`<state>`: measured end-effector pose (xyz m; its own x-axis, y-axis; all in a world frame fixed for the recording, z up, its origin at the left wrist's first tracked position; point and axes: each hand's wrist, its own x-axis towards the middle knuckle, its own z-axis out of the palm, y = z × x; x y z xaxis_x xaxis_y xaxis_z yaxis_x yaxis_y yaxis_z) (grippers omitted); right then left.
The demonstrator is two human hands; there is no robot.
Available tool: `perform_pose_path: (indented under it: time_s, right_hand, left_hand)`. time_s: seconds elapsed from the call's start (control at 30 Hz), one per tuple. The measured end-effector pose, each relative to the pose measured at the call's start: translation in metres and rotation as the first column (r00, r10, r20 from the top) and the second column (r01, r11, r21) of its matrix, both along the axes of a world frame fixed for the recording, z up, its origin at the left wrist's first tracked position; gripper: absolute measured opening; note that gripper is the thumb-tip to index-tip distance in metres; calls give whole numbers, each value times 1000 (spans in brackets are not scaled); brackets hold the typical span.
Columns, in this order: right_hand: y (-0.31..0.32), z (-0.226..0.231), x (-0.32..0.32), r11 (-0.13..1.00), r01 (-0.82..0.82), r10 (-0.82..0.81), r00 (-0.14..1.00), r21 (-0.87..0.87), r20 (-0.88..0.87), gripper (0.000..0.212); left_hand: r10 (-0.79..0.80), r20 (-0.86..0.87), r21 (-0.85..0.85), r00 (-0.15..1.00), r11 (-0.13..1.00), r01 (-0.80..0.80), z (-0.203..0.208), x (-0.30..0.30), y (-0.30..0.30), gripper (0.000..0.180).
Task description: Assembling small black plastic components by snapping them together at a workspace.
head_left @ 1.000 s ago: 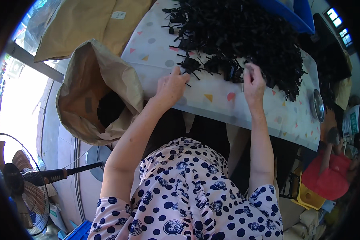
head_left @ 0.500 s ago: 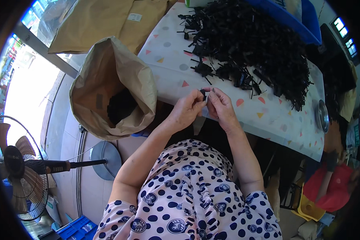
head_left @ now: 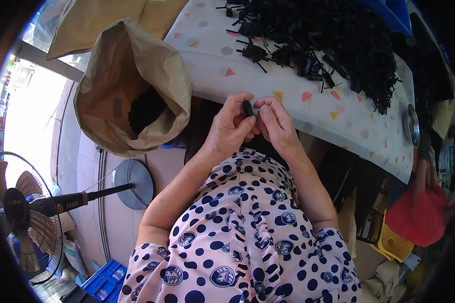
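Observation:
My left hand [head_left: 229, 123] pinches a small black plastic part [head_left: 247, 108] between thumb and forefinger, near the table's front edge. Close beside it, my right hand [head_left: 275, 121] has its thumb pressed against curled fingers; what these fingers hold, if anything, is hidden. A large heap of black plastic parts [head_left: 318, 40], many with thin stems sticking out, lies on the table [head_left: 268, 83], which has a white cover with coloured shapes. To the left, an open brown paper sack [head_left: 101, 86] holds a pile of black parts [head_left: 145, 111].
A standing fan [head_left: 20, 207] with a round base [head_left: 134, 184] is at the left. Flat brown paper [head_left: 101, 25] lies at the back left. A metal bowl [head_left: 412, 125] sits at the table's right edge. A person in red [head_left: 419, 217] is at the far right.
My hands have come a little apart and back toward me from the table edge. The black part now shows more plainly in my left fingers. The view has shifted.

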<state>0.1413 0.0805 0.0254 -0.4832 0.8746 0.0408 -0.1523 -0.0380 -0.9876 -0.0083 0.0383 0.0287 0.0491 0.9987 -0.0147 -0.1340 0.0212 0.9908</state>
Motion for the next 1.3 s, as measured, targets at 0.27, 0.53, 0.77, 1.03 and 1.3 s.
perform_pose_path:
  time_s: [0.27,0.53,0.77,1.03,1.3]
  right_hand:
    - [-12,3,4,982,-140,103,959,125,265,19]
    - [-20,0,1,989,-126,95,946,79,310,21]
    - [-24,-10,-7,989,-41,-8,946,145,323,20]
    - [-14,-34,-9,990,25,-56,974,141,220,21]
    - [-17,-11,0,991,-17,14,1000,-136,-26,18]
  left_hand:
    - [10,4,-39,1000,999,-10,-2,-4,-10,27]
    - [-37,-202,-1,979,999,37,-6,-5,-13,31]
    - [39,-457,94,889,996,5,-17,-6,-11,29]
    - [171,-627,185,760,980,-68,-8,0,-7,32]
    - [-20,565,-67,825,995,70,6,-17,-5,25]
